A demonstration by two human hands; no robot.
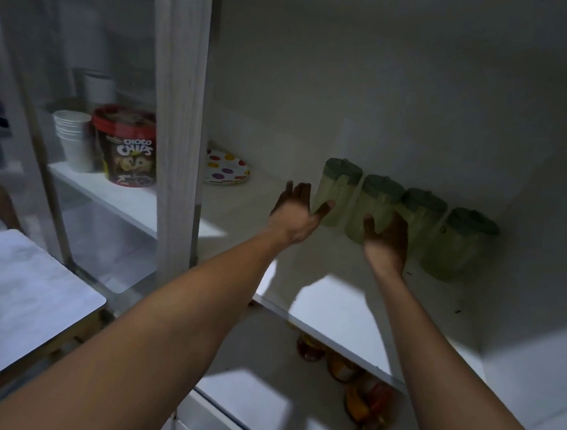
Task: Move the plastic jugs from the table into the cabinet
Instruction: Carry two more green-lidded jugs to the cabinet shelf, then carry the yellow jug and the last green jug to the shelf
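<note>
Several pale green plastic jugs with darker green lids stand in a row on the white cabinet shelf (319, 306), against its back wall. The leftmost jug (340, 185) is just beyond my left hand (298, 209), whose fingers are spread and whose thumb touches the jug's lower side. The second jug (376, 201) is partly covered by my right hand (387, 238), palm up with fingers apart in front of it. The third jug (421, 208) and the rightmost jug (459, 245) stand to the right, untouched. Neither hand grips anything.
A polka-dot plate (226, 169) lies left on the same shelf. Behind the glass door (86, 165) are a Choco Chips tub (128, 148) and stacked white cups (74, 140). Colourful items (362, 397) sit on the shelf below. A white table corner (13, 312) is at lower left.
</note>
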